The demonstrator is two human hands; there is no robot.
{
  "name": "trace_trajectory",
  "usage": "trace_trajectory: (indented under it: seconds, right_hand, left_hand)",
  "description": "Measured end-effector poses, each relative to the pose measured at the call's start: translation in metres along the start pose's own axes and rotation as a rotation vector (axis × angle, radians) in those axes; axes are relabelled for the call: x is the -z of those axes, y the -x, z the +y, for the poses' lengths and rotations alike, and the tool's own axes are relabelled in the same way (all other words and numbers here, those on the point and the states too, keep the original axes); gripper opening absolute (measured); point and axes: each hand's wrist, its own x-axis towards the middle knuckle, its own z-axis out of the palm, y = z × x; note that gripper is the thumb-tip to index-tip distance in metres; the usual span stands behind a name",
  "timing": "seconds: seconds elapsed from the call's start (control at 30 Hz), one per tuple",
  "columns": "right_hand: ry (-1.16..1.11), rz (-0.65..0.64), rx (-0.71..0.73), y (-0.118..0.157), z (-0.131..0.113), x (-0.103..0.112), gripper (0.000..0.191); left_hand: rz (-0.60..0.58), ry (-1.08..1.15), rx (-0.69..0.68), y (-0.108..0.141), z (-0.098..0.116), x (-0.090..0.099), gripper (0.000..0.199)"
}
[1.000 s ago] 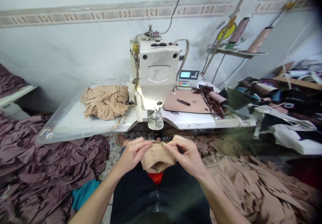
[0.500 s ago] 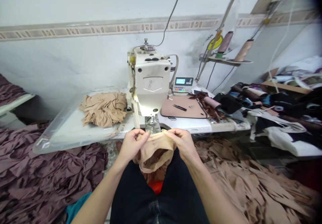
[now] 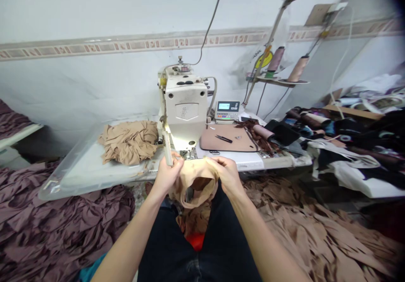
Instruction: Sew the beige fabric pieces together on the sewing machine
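Note:
A tan fabric piece point(image 3: 198, 170) is stretched between my hands, its top edge close to the needle area of the white sewing machine point(image 3: 186, 111). My left hand point(image 3: 169, 172) pinches the fabric's left corner, beside the machine's upright guard bar. At the right corner, my right hand point(image 3: 225, 170) grips the same edge between thumb and fingers. The fabric hangs in an open loop toward my lap, over more brown cloth point(image 3: 198, 220). The needle itself is too small to make out.
A tan cloth pile point(image 3: 129, 140) lies left of the machine. Scissors point(image 3: 223, 139) rest on a pink mat point(image 3: 209, 142) at right, near the control panel point(image 3: 227, 111). Purple cloth point(image 3: 63, 218) heaps lower left, brown cloth point(image 3: 303, 227) lower right; thread cones point(image 3: 298, 69) stand on a rack.
Both hands have moved the fabric forward, closer to the machine's needle area. The fabric's loop has opened wider, and the camera view has shifted slightly.

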Motion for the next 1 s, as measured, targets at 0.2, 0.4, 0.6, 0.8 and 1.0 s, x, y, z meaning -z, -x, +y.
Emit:
trace_trajectory:
  seconds: [0.2,0.4,0.6,0.8,1.0]
  right_hand:
    - [0.032,-0.024,-0.02,0.007,0.011,0.008,0.04]
    - [0.199,-0.277,-0.177,0.046,0.031,0.054,0.058]
    - [0.213,-0.403,-0.387,0.081,0.04,0.105,0.055]
    - [0.088,0.0,-0.277,0.084,0.047,0.094,0.064]
    - [0.267,-0.212,-0.279,0.092,0.018,0.087,0.055]
  left_hand:
    - [0.012,0.106,0.0,0.001,-0.006,-0.005,0.038]
    - [-0.021,-0.011,0.031,0.027,-0.03,0.024,0.046]
    - [0.09,-0.14,0.027,0.037,-0.045,0.098,0.05]
    - [0.277,-0.343,-0.059,0.009,-0.045,0.156,0.05]
    - [0.34,-0.828,-0.289,-0.028,-0.03,0.191,0.039]
